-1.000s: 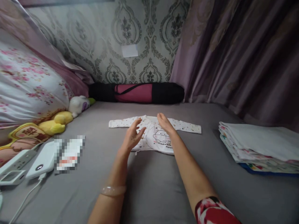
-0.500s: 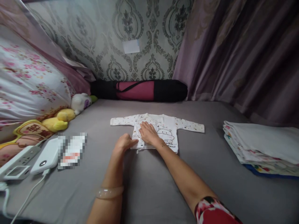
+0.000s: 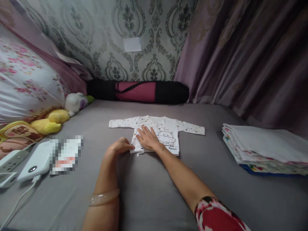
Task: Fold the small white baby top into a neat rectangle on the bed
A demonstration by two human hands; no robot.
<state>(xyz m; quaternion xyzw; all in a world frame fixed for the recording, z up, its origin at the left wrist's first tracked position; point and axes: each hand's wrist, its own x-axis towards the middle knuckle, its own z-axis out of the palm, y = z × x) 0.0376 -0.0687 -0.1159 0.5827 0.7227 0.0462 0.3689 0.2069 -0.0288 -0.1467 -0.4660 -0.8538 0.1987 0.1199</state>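
Note:
A small white baby shirt [image 3: 167, 123] lies spread flat on the grey sheet, both speckled sleeves stretched out sideways. Its front carries a hippo drawing and lettering, and a tie string hangs past the hem. My right hand [image 3: 148, 138] rests flat on the shirt's left front, fingers spread. At the lower left corner of the shirt is my left hand [image 3: 120, 146], its thumb and fingers closed on the side edge; the fingertips are partly hidden.
At right stands a stack of folded cloths [image 3: 262, 144]. To the left lie a power bank [image 3: 38, 162], a power strip [image 3: 12, 162], a blurred packet [image 3: 67, 155] and plush toys [image 3: 45, 125]. A black and red roll bag [image 3: 137, 92] lies along the wall.
The view has shifted slightly. My right hand has slid a little down the shirt with its fingers more spread. My left hand stays at the shirt's lower left corner.

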